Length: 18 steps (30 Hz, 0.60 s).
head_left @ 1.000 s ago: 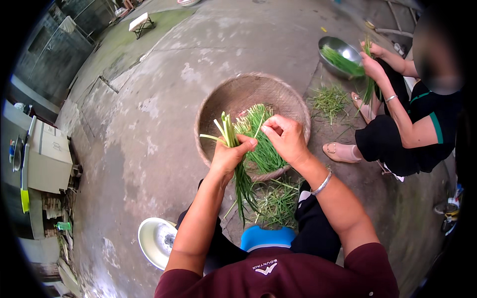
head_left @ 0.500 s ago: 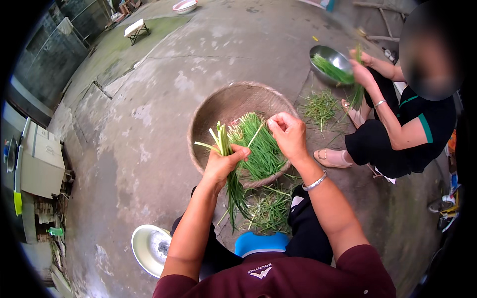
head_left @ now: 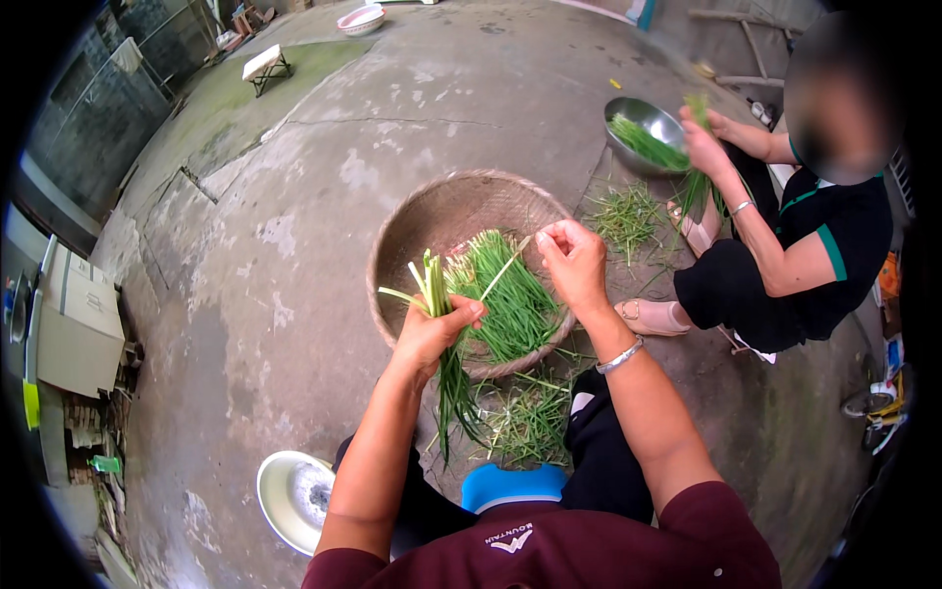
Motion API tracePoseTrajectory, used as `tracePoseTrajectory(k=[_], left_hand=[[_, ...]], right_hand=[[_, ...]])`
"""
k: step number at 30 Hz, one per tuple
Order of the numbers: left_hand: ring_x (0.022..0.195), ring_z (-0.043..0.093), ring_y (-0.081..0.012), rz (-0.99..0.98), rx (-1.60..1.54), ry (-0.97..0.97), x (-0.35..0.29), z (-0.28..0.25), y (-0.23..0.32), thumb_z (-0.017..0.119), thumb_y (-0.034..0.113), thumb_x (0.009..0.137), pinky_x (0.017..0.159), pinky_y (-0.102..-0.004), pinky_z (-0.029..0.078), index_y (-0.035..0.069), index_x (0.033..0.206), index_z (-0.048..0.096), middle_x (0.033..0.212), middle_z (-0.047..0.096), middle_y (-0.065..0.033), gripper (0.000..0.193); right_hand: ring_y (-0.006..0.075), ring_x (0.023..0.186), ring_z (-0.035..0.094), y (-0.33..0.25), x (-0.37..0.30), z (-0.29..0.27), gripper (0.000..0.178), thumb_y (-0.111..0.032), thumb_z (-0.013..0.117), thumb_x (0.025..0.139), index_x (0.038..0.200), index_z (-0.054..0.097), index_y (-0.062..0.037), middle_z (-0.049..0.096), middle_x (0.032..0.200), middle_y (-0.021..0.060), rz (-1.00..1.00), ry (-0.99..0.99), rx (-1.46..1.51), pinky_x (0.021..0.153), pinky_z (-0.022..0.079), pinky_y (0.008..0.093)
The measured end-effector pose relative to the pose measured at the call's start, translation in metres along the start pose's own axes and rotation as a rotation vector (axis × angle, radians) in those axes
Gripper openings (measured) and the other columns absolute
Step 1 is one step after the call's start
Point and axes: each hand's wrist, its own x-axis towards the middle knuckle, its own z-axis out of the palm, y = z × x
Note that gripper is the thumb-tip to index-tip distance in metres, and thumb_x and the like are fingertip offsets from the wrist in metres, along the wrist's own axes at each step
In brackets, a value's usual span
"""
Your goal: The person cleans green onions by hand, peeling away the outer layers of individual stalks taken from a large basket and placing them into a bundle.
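Note:
My left hand [head_left: 432, 329] is closed round a bunch of garlic chives [head_left: 435, 280], pale stem ends up and green leaves hanging below the fist. One pale chive stalk [head_left: 504, 267] slants from this hand up toward my right hand [head_left: 572, 260]. The thumb and forefinger of my right hand are pinched at the upper end of that stalk. Both hands are over a round woven basket [head_left: 412, 211], where a heap of green chives [head_left: 515, 304] lies with the pale ends toward the far side.
Loose chive scraps [head_left: 530, 417] lie before a blue stool [head_left: 512, 483], more scraps [head_left: 626, 218] right of the basket. At right a seated person [head_left: 785, 236] holds chives beside a metal bowl [head_left: 628, 152]. A pale basin [head_left: 285, 501] stands at lower left, a small stool [head_left: 265, 64] far left.
My right hand has drawn slightly away from my left, and more of the slanting stalk shows between them. The whole view has shifted a little. The other person's hands have moved slightly.

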Motion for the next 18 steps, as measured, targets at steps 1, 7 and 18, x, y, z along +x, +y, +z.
tracePoseTrajectory(k=[1,7,18], left_hand=[[0.040,0.032,-0.0046,-0.002,-0.002,-0.005,-0.001,0.000,0.001,0.061,0.011,0.067,0.036,-0.0178,0.022,0.000,0.069,0.059,0.056,0.054,-0.0032,0.012],[0.039,0.033,-0.0045,0.004,0.012,-0.025,0.002,-0.002,-0.002,0.058,0.009,0.067,0.036,-0.0173,0.023,0.000,0.068,0.058,0.057,0.055,-0.0045,0.010],[0.040,0.033,-0.0038,0.011,0.000,-0.044,0.004,0.000,-0.001,0.056,0.011,0.070,0.036,-0.0171,0.022,0.000,0.070,0.059,0.056,0.054,-0.0029,0.011]], right_hand=[[0.0109,0.050,0.053,0.001,0.000,0.000,0.007,-0.007,0.057,0.069,0.068,0.055,-0.0009,0.056,0.057,0.0060,0.000,0.001,-0.001,0.049,0.042,0.0231],[0.0103,0.050,0.052,0.002,0.003,-0.004,0.006,-0.007,0.057,0.068,0.067,0.056,-0.0011,0.056,0.056,0.0054,0.005,0.034,0.006,0.049,0.041,0.0229],[0.0088,0.047,0.050,0.013,0.006,-0.011,0.008,-0.007,0.058,0.069,0.065,0.055,-0.0004,0.055,0.054,0.0047,0.017,0.066,0.030,0.047,0.040,0.0224]])
